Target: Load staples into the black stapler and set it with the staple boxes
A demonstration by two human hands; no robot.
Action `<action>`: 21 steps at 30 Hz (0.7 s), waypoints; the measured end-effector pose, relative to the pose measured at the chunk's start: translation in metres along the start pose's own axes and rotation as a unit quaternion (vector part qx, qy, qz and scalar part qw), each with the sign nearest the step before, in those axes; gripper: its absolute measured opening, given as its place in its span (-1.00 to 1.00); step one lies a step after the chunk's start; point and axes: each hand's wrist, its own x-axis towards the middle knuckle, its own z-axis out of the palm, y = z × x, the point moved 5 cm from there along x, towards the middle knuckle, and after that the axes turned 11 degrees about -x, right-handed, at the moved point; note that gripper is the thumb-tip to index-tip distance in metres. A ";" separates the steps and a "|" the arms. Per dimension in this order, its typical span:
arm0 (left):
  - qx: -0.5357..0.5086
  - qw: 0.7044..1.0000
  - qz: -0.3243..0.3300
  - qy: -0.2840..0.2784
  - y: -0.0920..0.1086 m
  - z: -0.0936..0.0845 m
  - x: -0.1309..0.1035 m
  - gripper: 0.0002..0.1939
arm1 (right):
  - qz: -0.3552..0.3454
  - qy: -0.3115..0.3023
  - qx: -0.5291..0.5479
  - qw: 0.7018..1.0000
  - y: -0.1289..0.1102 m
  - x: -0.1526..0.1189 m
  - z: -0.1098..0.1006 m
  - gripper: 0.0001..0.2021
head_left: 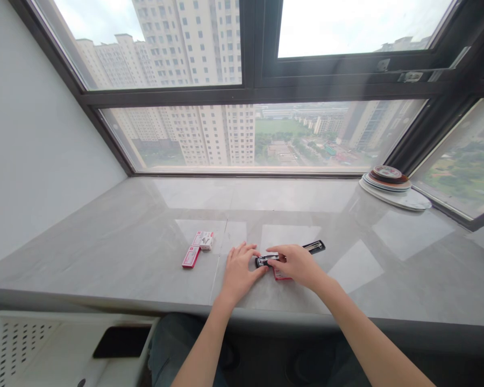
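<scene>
A black stapler (261, 262) lies on the grey tiled ledge, folded wide open. Its other arm (315, 246), with a silver metal inside, sticks out to the right behind my right hand. My left hand (241, 271) steadies the stapler's left end between thumb and fingers. Over the middle of the stapler, my right hand (296, 262) has its thumb and fingers closed in a pinch at the metal channel; whatever is between them is too small to make out. A red and white box (281, 275) lies partly hidden under my right hand.
To the left of my hands sit a red staple box (191, 257) and a white staple box (206, 241), with another red and white box (197, 238) beside them. Stacked plates (411, 200) stand at the far right by the window. A white perforated plastic container (64, 344) is below the ledge.
</scene>
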 end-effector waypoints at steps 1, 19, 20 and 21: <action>-0.001 1.000 0.000 0.000 0.000 0.000 0.000 -0.74 | 0.023 0.011 -0.010 1.000 0.002 -0.003 -0.002 -0.71; -0.002 1.000 -0.019 -0.005 -0.002 0.002 0.002 -0.72 | 0.235 0.021 0.347 0.908 0.095 -0.072 -0.019 -0.42; -0.003 1.000 -0.018 -0.004 -0.002 0.002 0.002 -0.72 | 0.220 0.021 0.378 0.899 0.096 -0.065 -0.023 -0.37; -0.004 1.000 -0.017 -0.003 -0.002 0.002 0.002 -0.72 | 0.201 0.019 0.398 0.895 0.094 -0.057 -0.026 -0.35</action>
